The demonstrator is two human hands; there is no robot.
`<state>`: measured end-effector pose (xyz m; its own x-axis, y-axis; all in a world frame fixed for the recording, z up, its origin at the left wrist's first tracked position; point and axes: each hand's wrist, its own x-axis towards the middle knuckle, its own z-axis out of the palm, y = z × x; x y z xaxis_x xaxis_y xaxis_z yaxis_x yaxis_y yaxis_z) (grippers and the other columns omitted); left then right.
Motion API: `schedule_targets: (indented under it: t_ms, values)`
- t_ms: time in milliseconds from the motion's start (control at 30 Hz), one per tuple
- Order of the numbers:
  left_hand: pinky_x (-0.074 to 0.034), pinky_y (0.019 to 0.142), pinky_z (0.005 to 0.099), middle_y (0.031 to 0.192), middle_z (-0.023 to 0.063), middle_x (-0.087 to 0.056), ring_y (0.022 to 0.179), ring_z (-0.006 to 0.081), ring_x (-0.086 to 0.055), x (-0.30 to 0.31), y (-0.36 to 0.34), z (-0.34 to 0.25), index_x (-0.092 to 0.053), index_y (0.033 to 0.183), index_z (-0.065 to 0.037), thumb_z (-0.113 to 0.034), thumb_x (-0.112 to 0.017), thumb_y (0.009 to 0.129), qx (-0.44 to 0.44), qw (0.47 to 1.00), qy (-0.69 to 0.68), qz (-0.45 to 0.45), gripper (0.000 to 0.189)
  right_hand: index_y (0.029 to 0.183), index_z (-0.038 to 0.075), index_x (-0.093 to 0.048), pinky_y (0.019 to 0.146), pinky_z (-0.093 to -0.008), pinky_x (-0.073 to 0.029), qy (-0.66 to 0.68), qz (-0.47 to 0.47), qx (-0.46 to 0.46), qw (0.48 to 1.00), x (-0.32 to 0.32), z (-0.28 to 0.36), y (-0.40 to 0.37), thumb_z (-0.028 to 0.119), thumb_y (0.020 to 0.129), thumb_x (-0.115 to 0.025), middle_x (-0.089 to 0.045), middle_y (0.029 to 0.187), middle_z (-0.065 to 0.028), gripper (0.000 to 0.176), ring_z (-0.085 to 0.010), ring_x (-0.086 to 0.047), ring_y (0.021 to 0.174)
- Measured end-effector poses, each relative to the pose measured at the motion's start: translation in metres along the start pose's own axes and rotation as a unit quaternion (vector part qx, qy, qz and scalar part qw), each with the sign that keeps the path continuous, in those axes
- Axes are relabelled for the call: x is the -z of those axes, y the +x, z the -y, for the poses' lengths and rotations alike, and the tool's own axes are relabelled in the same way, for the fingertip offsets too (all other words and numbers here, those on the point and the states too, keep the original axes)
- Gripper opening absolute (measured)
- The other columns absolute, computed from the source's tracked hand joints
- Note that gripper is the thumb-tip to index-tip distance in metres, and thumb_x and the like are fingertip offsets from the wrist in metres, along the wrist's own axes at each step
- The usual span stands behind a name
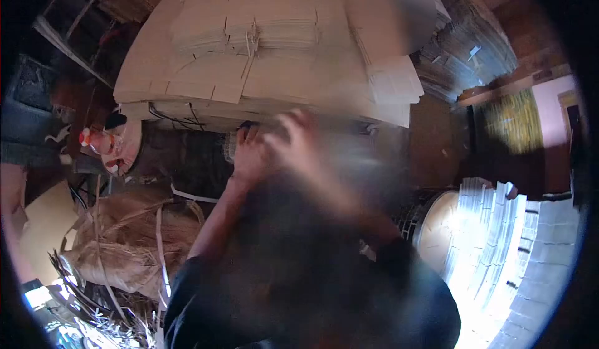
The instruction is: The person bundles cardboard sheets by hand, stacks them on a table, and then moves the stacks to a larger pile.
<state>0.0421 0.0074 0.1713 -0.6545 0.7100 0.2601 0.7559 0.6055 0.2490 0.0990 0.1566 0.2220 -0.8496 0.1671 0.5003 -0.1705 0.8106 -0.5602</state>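
Observation:
In the middle of the head view, my left hand [251, 157] is raised at the front edge of a large stack of cardboard sheets [206, 74]. Its fingers are curled around something too small to make out, with a dark blue bit at the fingertips. Close beside it, my right hand [293, 138] is blurred by motion, its fingers bent and apart, and I see nothing in them. A small pale woven-looking patch [229, 147] lies just left of my left hand. Dark thin strips [178, 117] stick out of the stack's front side.
At the left lies a brown wrapped bundle [131, 243] bound with straps, with a red and white object [97, 140] above it. Bright stacked sheets [486, 237] stand at the right. More stacked boards [468, 56] are at the upper right. A blur covers part of the view.

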Motion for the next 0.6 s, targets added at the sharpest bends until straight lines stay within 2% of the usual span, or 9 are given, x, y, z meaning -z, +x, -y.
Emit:
schedule_targets:
  t_ms: [67, 100, 200, 267, 300, 367, 500, 567, 600]
  values:
    - [-0.036, 0.104, 0.0533, 0.123, 0.0109, -0.060, 0.118, 0.0336, -0.054, 0.002, -0.001, -0.007, -0.063, 0.127, -0.016, -0.065, -0.078, 0.067, 0.008, 1.000, -0.017, -0.001, 0.079, 0.124, 0.003, -0.066, 0.096, -0.0463, -0.050, -0.080, 0.134, -0.034, 0.987, 0.012, -0.059, -0.020, 0.043, 0.085, -0.074, -0.067, 0.117, -0.0232, 0.057, -0.0410, -0.063, 0.111]
    - [-0.036, 0.104, 0.0533, 0.123, 0.0109, -0.060, 0.118, 0.0336, -0.054, 0.004, 0.001, -0.009, -0.063, 0.127, -0.016, -0.065, -0.078, 0.067, 0.008, 1.000, -0.022, 0.002, 0.079, 0.120, 0.003, -0.068, 0.093, -0.0455, -0.051, 0.000, 0.243, -0.106, 0.964, 0.030, -0.053, -0.015, 0.042, 0.087, -0.071, -0.067, 0.119, -0.0221, 0.051, -0.0393, -0.064, 0.110]
    - [-0.036, 0.104, 0.0522, 0.123, 0.0104, -0.061, 0.119, 0.0329, -0.054, 0.008, 0.003, -0.012, -0.065, 0.125, -0.017, -0.067, -0.078, 0.064, 0.026, 0.999, -0.020, 0.011, 0.080, 0.111, 0.003, -0.072, 0.084, -0.0434, -0.054, 0.043, 0.200, -0.039, 0.978, 0.020, -0.071, -0.014, 0.039, 0.090, -0.069, -0.071, 0.106, -0.0184, 0.042, -0.0365, -0.069, 0.097]
    - [-0.038, 0.102, 0.0528, 0.122, 0.0103, -0.064, 0.118, 0.0324, -0.055, 0.009, 0.002, -0.011, -0.068, 0.120, -0.016, -0.064, -0.078, 0.066, 0.021, 0.999, -0.050, -0.005, 0.072, 0.104, 0.003, -0.073, 0.075, -0.0428, -0.054, 0.049, 0.217, -0.081, 0.972, 0.014, -0.075, -0.005, 0.036, 0.091, -0.069, -0.073, 0.092, -0.0143, 0.036, -0.0350, -0.071, 0.084]
    - [-0.038, 0.102, 0.0528, 0.122, 0.0103, -0.064, 0.118, 0.0324, -0.055, 0.007, 0.000, -0.009, -0.068, 0.120, -0.016, -0.064, -0.078, 0.066, 0.027, 0.999, -0.045, -0.006, 0.072, 0.104, 0.003, -0.073, 0.075, -0.0428, -0.054, 0.054, 0.220, -0.076, 0.971, 0.009, -0.076, 0.000, 0.036, 0.091, -0.069, -0.073, 0.092, -0.0143, 0.036, -0.0350, -0.071, 0.084]
    - [-0.036, 0.105, 0.0529, 0.118, 0.0098, -0.062, 0.115, 0.0322, -0.056, 0.004, -0.004, -0.010, -0.066, 0.123, -0.016, -0.071, -0.077, 0.062, 0.007, 1.000, -0.009, -0.008, 0.083, 0.101, 0.003, -0.073, 0.068, -0.0424, -0.052, 0.043, 0.230, -0.101, 0.967, 0.002, -0.076, 0.005, 0.036, 0.091, -0.070, -0.073, 0.084, -0.0131, 0.035, -0.0328, -0.070, 0.075]
    - [-0.036, 0.105, 0.0530, 0.116, 0.0093, -0.062, 0.113, 0.0318, -0.057, 0.006, -0.002, -0.011, -0.066, 0.122, -0.015, -0.072, -0.076, 0.063, 0.008, 0.999, -0.026, -0.021, 0.083, 0.098, 0.003, -0.073, 0.067, -0.0405, -0.052, 0.188, 0.197, -0.115, 0.955, 0.002, -0.071, 0.007, 0.038, 0.091, -0.070, -0.072, 0.083, -0.0138, 0.036, -0.0293, -0.070, 0.073]
    - [-0.036, 0.105, 0.0544, 0.121, 0.0102, -0.064, 0.119, 0.0323, -0.055, 0.006, 0.001, -0.009, -0.064, 0.124, -0.017, -0.063, -0.080, 0.064, 0.013, 1.000, -0.026, 0.007, 0.078, 0.099, 0.003, -0.073, 0.069, -0.0374, -0.051, 0.199, 0.309, -0.132, 0.920, 0.018, -0.072, 0.014, 0.039, 0.091, -0.071, -0.072, 0.083, -0.0139, 0.036, -0.0258, -0.070, 0.075]
    - [-0.036, 0.105, 0.0544, 0.121, 0.0102, -0.064, 0.119, 0.0323, -0.055, 0.007, 0.002, -0.009, -0.064, 0.124, -0.017, -0.063, -0.080, 0.064, 0.015, 1.000, -0.026, 0.006, 0.078, 0.101, 0.002, -0.073, 0.071, -0.0354, -0.051, 0.197, 0.300, -0.096, 0.928, 0.023, -0.071, 0.016, 0.034, 0.089, -0.074, -0.071, 0.082, -0.0136, 0.034, -0.0257, -0.069, 0.078]
